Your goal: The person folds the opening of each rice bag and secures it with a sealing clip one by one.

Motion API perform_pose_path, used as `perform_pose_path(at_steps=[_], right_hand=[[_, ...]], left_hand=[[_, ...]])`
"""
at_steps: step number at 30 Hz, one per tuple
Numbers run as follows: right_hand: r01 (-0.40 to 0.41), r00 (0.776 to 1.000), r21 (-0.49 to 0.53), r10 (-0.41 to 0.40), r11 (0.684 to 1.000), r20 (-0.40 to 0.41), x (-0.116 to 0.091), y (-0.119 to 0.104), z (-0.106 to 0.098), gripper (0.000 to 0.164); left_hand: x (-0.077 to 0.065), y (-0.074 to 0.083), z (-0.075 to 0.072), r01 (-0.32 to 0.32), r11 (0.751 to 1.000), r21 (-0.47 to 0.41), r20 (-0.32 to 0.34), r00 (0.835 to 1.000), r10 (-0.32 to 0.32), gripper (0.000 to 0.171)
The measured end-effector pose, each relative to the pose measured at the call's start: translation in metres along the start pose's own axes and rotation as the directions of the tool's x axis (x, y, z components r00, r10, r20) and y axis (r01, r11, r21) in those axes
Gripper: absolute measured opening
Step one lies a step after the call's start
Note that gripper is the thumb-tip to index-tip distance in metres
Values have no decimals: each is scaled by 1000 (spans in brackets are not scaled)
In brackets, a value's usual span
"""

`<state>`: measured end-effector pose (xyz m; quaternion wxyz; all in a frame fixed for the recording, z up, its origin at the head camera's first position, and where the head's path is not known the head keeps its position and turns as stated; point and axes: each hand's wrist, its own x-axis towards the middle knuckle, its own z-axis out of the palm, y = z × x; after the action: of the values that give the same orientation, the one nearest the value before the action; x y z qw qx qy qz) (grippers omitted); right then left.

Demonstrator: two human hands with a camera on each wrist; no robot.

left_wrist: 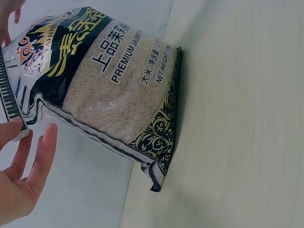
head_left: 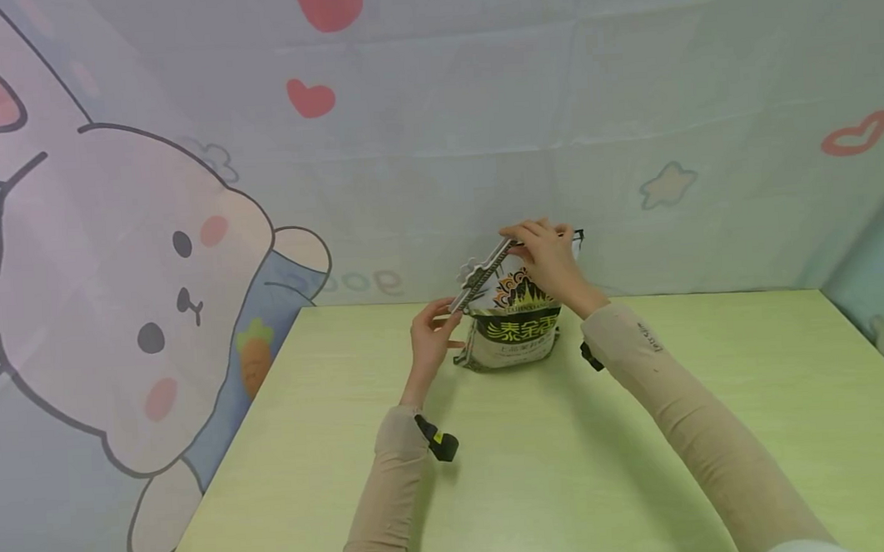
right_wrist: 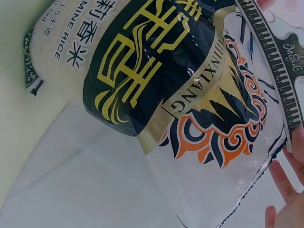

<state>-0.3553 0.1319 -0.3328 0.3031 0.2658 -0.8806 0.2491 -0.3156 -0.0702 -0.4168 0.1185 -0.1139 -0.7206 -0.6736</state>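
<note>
A plastic bag of jasmine rice [head_left: 521,351] stands on the table, its printed front towards me and its slack top leaning up. Slanting along the bag's upper left side is a straight ruler [right_wrist: 271,61] with a piano-key pattern, a wavy back edge and the word "Music". My left hand [head_left: 432,343] pinches the ruler's lower end between thumb and fingers, beside the bag. At the upper end, my right hand [head_left: 549,258] holds the ruler by the bag's top edge; its fingertips are partly hidden in the head view. Rice grains show through the bag's clear lower part [left_wrist: 104,102].
The pale table [head_left: 512,472] ends just behind the bag. Beyond its back edge hangs a cloth [head_left: 437,184] printed with a rabbit, hearts and a star. A black wrist camera [head_left: 439,440] sits on the left wrist.
</note>
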Motion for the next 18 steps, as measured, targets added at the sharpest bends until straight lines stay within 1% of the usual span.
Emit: perform_pose_path(at_steps=[5, 9, 12, 18], right_hand=[[46, 997, -91, -51, 995, -53, 0, -2, 0, 19], [52, 994, -158, -66, 986, -85, 0, -2, 2, 17], [47, 993, -189, -68, 981, -101, 0, -3, 2, 18], [34, 992, -212, -59, 977, -115, 1, -4, 2, 20]], left_hand=[[-2, 1, 1, -23, 999, 27, -12, 1000, 23, 27], [-3, 1, 2, -30, 999, 39, -26, 999, 31, 27], [-3, 1, 3, -38, 998, 42, -33, 999, 39, 27], [-1, 0, 4, -45, 998, 38, -30, 998, 47, 26]])
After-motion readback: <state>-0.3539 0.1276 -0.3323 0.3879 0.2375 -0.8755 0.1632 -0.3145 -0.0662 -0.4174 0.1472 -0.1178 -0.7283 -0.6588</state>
